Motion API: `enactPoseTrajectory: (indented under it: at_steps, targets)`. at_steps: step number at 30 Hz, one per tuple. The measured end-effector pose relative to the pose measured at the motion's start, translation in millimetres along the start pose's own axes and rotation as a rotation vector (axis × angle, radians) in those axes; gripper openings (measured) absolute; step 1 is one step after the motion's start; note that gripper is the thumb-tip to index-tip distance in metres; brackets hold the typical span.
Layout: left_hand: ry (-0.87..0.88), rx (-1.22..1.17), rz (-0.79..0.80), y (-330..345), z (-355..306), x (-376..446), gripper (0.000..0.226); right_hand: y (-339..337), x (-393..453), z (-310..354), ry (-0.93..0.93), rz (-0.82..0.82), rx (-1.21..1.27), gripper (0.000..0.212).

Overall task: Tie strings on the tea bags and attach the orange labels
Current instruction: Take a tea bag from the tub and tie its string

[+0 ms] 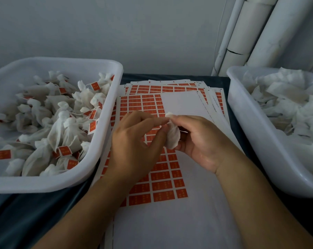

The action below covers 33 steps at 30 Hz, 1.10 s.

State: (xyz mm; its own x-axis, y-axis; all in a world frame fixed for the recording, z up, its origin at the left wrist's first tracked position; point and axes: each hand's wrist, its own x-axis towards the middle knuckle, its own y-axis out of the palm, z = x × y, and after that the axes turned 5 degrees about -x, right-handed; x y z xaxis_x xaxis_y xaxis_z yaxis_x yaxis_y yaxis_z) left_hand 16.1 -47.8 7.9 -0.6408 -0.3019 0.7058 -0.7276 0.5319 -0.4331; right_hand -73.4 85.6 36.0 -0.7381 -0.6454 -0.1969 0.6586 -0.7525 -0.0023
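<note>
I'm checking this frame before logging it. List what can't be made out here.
Head view:
- String on the tea bag: hidden by the left hand and right hand.
- Print on the labels: too small.
- Right tub: cut off by the frame edge.
- Left tub: left side cut off.

both hands (134, 141) (200, 141) pinch one tea bag (172, 136).

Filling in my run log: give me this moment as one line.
step: tying | left hand: pinches neck of tea bag | right hand: holds tea bag | label sheet: beneath | left bin: labelled bags | right bin: unlabelled bags
</note>
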Motion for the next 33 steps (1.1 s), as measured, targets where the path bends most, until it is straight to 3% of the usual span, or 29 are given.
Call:
enactPoseTrajectory:
  at_steps: [6,12,17,20,23,28,33]
  targets:
    - [-0.009,0.031,0.031,-0.1,2.2,2.5,0.024,0.9,1.1,-0.7,-0.006,-0.031,-0.145,0.035]
    - [-0.101,0.079,0.135,2.2,1.0,3.2,0.006,-4.7,2.0,-1.7,-0.121,-0.107,-0.455,0.033]
    - [-0.471,-0.380,0.329,-0.3,-0.3,3.9,0.022,-14.8,-1.5,-0.9,-0.208,0.039,-0.529,0.028]
    - [-0.698,-0.525,0.427,-4.6,2.1,6.7,0.028,-21.5,-5.2,1.0,-0.201,0.133,-0.480,0.031]
    - [-0.874,-0.706,0.440,-4.1,1.3,6.4,0.028,-27.8,-10.6,3.5,-0.176,0.214,-0.451,0.040]
    - [-1.000,-1.081,0.389,-11.0,-7.3,6.9,0.026,-40.8,-22.9,2.7,-0.155,0.250,-0.461,0.056]
    - [-1.011,-1.271,0.313,-16.2,-15.0,1.8,0.028,-51.7,-37.0,-1.5,-0.175,0.183,-0.506,0.052]
